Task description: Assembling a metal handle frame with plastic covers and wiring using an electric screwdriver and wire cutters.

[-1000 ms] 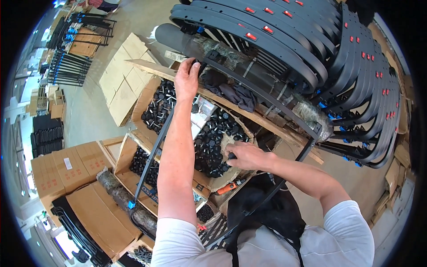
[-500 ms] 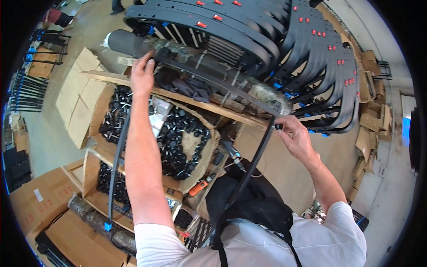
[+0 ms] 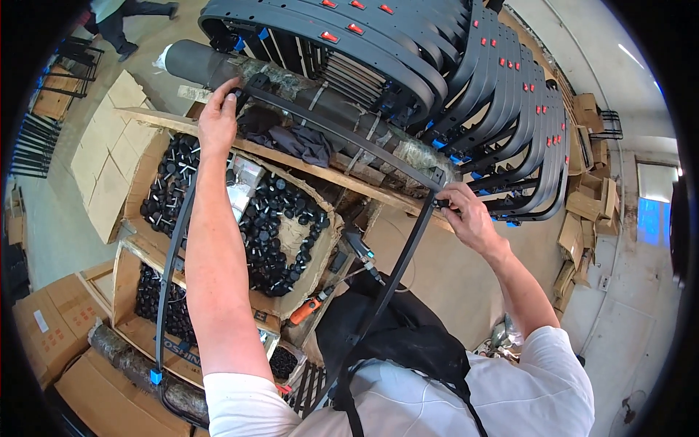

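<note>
A dark metal frame (image 3: pixel 349 135) lies before me, its crossbar resting along a wrapped roll. One leg runs down on each side, the left one ending in a blue piece (image 3: pixel 156 376). At the crossbar's far-left corner, my left hand (image 3: pixel 217 124) is closed, fingertips on a small dark piece beside the bar. At the right corner, my right hand (image 3: pixel 467 217) pinches a black knob (image 3: pixel 441 204) against the side of the frame; its fingers partly hide the knob. Beneath my left forearm, a cardboard box (image 3: pixel 324 251) holds many black knobs with metal studs.
Curved black frames with red parts (image 3: pixel 354 29) stand stacked beyond the padded roll (image 3: pixel 196 62). An orange-handled tool (image 3: pixel 302 313) and a power driver (image 3: pixel 362 249) lie right of the boxes. Dark cloth (image 3: pixel 306 143) lies behind the wooden rail (image 3: pixel 364 186). Another person's legs (image 3: pixel 116 29) show at far left.
My right hand has brought the black knob from just beside the frame's right corner up against it. My left hand stays at the left corner. The view has shifted slightly; another person has stepped further in.
</note>
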Demonstrator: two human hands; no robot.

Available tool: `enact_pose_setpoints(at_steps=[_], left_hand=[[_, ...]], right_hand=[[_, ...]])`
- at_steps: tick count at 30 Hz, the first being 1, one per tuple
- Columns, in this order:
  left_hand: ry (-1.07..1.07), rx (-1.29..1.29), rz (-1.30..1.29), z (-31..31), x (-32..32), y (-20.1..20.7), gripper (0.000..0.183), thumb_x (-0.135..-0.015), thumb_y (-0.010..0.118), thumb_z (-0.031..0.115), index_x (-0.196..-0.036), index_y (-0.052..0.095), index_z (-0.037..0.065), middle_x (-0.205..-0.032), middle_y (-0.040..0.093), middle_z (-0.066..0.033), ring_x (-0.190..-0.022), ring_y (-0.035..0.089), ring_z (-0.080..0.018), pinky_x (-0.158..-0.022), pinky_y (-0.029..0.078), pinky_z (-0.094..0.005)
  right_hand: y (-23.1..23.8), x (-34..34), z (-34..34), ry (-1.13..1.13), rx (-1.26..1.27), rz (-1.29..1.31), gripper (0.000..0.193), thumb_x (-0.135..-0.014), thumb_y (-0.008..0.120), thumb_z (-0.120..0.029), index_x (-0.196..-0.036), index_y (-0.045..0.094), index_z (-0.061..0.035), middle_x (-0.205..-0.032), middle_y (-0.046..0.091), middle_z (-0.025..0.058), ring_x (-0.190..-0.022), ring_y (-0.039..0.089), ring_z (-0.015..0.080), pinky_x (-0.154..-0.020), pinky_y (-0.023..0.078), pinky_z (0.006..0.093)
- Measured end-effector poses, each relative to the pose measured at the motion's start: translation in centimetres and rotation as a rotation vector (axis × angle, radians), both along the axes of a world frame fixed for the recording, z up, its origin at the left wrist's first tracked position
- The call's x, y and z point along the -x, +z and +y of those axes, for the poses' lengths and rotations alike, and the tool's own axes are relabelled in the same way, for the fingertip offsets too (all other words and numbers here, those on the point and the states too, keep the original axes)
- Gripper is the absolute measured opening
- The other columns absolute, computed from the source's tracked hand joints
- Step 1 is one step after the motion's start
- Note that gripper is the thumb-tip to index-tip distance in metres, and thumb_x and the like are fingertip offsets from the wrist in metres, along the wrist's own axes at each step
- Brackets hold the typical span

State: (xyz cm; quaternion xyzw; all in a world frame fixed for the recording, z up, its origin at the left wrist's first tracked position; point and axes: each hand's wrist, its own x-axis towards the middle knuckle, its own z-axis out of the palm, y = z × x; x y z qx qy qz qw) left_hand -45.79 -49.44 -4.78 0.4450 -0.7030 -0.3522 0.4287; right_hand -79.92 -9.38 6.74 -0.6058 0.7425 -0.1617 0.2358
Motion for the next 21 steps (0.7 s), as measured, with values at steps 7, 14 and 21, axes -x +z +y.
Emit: enact_pose_setpoints(at_steps=[7,14,21], left_hand=[[0.084,-0.203,-0.139,0.5,1.0,1.0,0.027,-0.107,0.062,0.023,-0.129,0.073,0.011,-0.129,0.07,-0.0083,-0.123,0.063,-0.0194,-0.11,0.045,-0.0347],[0.042,-0.164,0.038,-0.3,-0.2,-0.5,0.027,-0.105,0.064,0.025,-0.129,0.074,0.018,-0.13,0.07,-0.0099,-0.12,0.065,-0.0233,-0.107,0.048,-0.035],[0.014,-0.134,-0.027,0.0,-0.2,0.2,0.031,-0.105,0.062,0.027,-0.135,0.07,0.023,-0.129,0.073,-0.009,-0.122,0.068,-0.026,-0.104,0.05,-0.0363]], right_hand=[[0.9,-0.4,-0.9,0.006,-0.186,0.292,0.028,-0.095,0.072,-0.018,-0.12,0.069,-0.0037,-0.113,0.068,0.0161,-0.096,0.07,0.035,-0.079,0.058,0.0423],[-0.4,-1.0,-2.3,-0.039,-0.125,0.34,0.029,-0.102,0.066,-0.032,-0.115,0.067,-0.0057,-0.083,0.073,0.018,-0.077,0.072,0.0385,-0.071,0.057,0.0488],[0.8,-0.8,-2.5,-0.011,-0.283,0.323,0.039,-0.103,0.064,-0.036,-0.121,0.056,-0.0015,-0.075,0.071,0.0209,-0.076,0.072,0.0423,-0.072,0.057,0.0522]])
